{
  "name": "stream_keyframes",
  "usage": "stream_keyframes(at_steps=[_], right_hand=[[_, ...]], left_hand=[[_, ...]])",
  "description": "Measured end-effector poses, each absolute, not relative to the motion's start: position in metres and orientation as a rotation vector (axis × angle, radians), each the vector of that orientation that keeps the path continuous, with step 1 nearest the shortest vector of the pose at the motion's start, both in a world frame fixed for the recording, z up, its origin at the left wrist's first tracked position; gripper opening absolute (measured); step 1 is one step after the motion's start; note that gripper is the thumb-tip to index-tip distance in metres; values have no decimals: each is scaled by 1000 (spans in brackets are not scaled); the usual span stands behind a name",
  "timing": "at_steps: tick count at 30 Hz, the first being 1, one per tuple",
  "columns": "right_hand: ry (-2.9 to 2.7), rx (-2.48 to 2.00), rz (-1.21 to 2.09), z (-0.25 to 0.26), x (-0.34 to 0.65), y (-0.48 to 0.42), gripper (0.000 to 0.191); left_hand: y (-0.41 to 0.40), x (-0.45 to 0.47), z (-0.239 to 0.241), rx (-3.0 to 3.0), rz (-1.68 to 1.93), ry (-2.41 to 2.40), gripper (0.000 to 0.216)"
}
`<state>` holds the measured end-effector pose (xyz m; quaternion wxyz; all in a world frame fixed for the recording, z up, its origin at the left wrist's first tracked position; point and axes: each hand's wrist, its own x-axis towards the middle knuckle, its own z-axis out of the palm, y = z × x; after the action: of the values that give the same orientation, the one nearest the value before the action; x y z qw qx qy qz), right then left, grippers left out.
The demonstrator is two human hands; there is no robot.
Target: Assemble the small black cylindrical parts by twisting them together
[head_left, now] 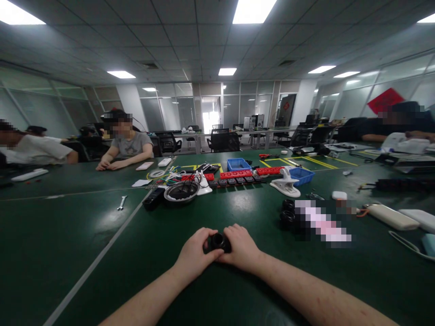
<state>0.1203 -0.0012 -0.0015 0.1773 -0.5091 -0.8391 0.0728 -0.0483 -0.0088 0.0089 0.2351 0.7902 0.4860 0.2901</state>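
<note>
A black, round, hollow part (pixel 218 241) is between my two hands, low over the green table (pixel 142 290); I cannot tell whether it rests on the surface. My left hand (pixel 195 251) grips its left side, with fingers behind and thumb in front. From the right, my right hand (pixel 242 244) closes round the same part and covers much of that side. The part's round opening faces up towards me. Further right lie several similar black round parts (pixel 288 215), beside a blurred-out pinkish patch.
Ahead lie a metal bowl (pixel 181 192), red strips (pixel 235 174), blue trays (pixel 238 164), a white clamp stand (pixel 285 182) and tangled wires. A small wrench (pixel 122 203) lies left, a cream power bank (pixel 392 216) right. People sit around the table, including a person in grey (pixel 131 145).
</note>
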Motion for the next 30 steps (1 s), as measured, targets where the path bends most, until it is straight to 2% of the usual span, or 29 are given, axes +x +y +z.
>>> stream_keyframes(at_steps=[4, 9, 12, 15, 20, 23, 28, 30], right_hand=[[-2421, -1241, 483, 3, 127, 4, 50], [-2425, -1046, 840, 6, 140, 15, 28], [-2388, -1037, 926, 4, 141, 16, 23], [-2365, -1166, 849, 3, 136, 12, 32], [-2420, -1371, 353, 5, 124, 0, 45], [-2441, -1420, 203, 4, 120, -3, 47], [-2463, -1307, 342, 3, 125, 2, 55], [-2502, -1209, 487, 5, 130, 7, 51]], left_hand=[[-6, -51, 13, 2166, 742, 1185, 34], [-6, -53, 14, 2150, 743, 1100, 36], [-7, -53, 12, 2155, 764, 1076, 36], [-7, -54, 9, 2167, 728, 1093, 38], [-7, -53, 9, 2179, 712, 1111, 38], [-8, -51, 13, 2175, 727, 1150, 34], [-8, -51, 17, 2183, 713, 1144, 33], [-7, -52, 17, 2182, 690, 1121, 33]])
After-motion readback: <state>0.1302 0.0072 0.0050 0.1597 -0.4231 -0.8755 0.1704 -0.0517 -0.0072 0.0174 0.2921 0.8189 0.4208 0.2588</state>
